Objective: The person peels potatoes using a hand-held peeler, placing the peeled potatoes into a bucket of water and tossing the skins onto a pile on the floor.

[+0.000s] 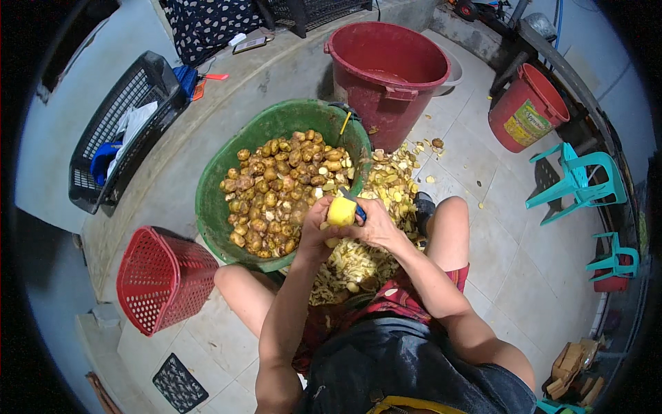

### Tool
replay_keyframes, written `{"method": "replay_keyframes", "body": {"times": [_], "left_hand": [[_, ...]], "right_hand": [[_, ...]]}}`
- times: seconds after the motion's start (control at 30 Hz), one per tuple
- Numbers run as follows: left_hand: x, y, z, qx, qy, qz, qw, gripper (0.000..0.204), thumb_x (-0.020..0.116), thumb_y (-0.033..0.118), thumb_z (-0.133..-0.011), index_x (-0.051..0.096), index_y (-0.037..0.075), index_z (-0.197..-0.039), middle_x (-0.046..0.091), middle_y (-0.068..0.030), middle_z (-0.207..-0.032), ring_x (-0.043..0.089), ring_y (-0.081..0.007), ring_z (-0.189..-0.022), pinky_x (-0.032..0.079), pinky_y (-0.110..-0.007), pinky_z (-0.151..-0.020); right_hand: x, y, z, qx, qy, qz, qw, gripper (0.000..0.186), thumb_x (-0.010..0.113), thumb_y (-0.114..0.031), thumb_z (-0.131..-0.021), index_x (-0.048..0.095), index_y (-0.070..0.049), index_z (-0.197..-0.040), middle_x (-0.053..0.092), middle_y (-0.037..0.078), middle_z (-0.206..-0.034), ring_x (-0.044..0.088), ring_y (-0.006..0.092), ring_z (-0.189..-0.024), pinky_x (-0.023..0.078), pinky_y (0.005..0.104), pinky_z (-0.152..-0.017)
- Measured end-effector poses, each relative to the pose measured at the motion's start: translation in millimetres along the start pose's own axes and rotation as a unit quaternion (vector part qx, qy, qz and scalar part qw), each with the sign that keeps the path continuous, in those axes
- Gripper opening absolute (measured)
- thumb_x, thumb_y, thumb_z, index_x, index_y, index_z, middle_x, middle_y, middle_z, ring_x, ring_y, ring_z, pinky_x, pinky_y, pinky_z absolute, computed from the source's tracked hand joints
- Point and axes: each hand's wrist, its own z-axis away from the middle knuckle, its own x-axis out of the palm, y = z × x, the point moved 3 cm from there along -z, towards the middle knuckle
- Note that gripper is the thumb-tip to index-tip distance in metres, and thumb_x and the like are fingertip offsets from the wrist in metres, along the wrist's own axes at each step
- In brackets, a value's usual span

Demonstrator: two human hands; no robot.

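Observation:
My left hand [316,224] is closed around a potato [341,212] whose pale yellow flesh is bare on the upper side. Wrapped in my right hand [380,224] is what looks like a peeler [359,210] with a dark blue handle, held against the potato's right side. My fingers hide most of its blade. Both hands are over the near right edge of a large green tub [208,200] of brown, unpeeled potatoes [276,179]. Below them, between my legs, lies a heap of pale peelings [355,262].
Behind the tub stands a big red bin [376,103], with scattered peelings [393,179] on the tiles beside it. A red perforated basket [169,283] is at left, a black crate [124,131] on the ledge. Another red bucket [527,110] and green plastic chairs [583,179] stand at right.

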Motion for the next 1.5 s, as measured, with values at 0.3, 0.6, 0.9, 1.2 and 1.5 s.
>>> {"method": "replay_keyframes", "body": {"times": [0.3, 0.6, 0.9, 1.2, 1.5], "left_hand": [[-10.4, -11.1, -2.8, 0.026, 0.032, 0.026, 0.999, 0.076, 0.087, 0.009, -0.065, 0.041, 0.002, -0.125, 0.059, -0.0068, -0.111, 0.061, -0.0173, -0.101, 0.053, -0.029, -0.086], [-15.5, -10.4, -5.8, 0.073, 0.062, 0.011, 0.995, 0.076, 0.084, 0.016, -0.069, 0.039, 0.004, -0.129, 0.058, -0.0085, -0.115, 0.059, -0.0209, -0.107, 0.052, -0.033, -0.091], [-12.0, -4.9, -3.0, 0.032, 0.000, 0.027, 0.999, 0.074, 0.084, 0.016, -0.069, 0.040, 0.002, -0.128, 0.059, -0.0118, -0.112, 0.062, -0.0218, -0.101, 0.054, -0.030, -0.082], [-8.6, -7.2, -2.3, 0.051, 0.017, 0.029, 0.998, 0.070, 0.083, 0.011, -0.070, 0.039, 0.004, -0.124, 0.058, -0.0105, -0.112, 0.060, -0.0205, -0.102, 0.052, -0.032, -0.087], [-28.0, -10.9, -4.0, 0.072, 0.077, -0.015, 0.994, 0.067, 0.076, 0.006, -0.071, 0.038, 0.006, -0.125, 0.056, -0.0110, -0.116, 0.059, -0.0216, -0.106, 0.050, -0.034, -0.093]], "right_hand": [[6.6, 7.3, 4.1, -0.083, 0.057, 0.071, 0.992, 0.044, 0.073, -0.040, -0.076, 0.064, 0.002, -0.089, 0.062, 0.020, -0.066, 0.063, 0.0319, -0.059, 0.050, 0.0397, -0.059], [11.7, 14.8, 6.4, -0.061, 0.071, 0.062, 0.994, 0.046, 0.069, -0.044, -0.082, 0.063, 0.001, -0.090, 0.060, 0.019, -0.061, 0.062, 0.0321, -0.056, 0.049, 0.0395, -0.057], [-3.1, -2.8, -0.8, -0.006, 0.023, 0.035, 0.999, 0.052, 0.080, -0.042, -0.062, 0.064, 0.001, -0.087, 0.062, 0.011, -0.066, 0.058, 0.0202, -0.062, 0.046, 0.0357, -0.059], [2.6, -1.4, 1.0, -0.036, 0.048, 0.030, 0.998, 0.052, 0.076, -0.046, -0.069, 0.066, 0.001, -0.087, 0.063, 0.014, -0.066, 0.060, 0.0230, -0.059, 0.048, 0.0373, -0.059], [13.2, 15.6, -0.4, -0.089, 0.085, 0.076, 0.990, 0.055, 0.065, -0.053, -0.083, 0.062, 0.001, -0.080, 0.054, 0.014, -0.054, 0.057, 0.0266, -0.050, 0.045, 0.0389, -0.052]]}}
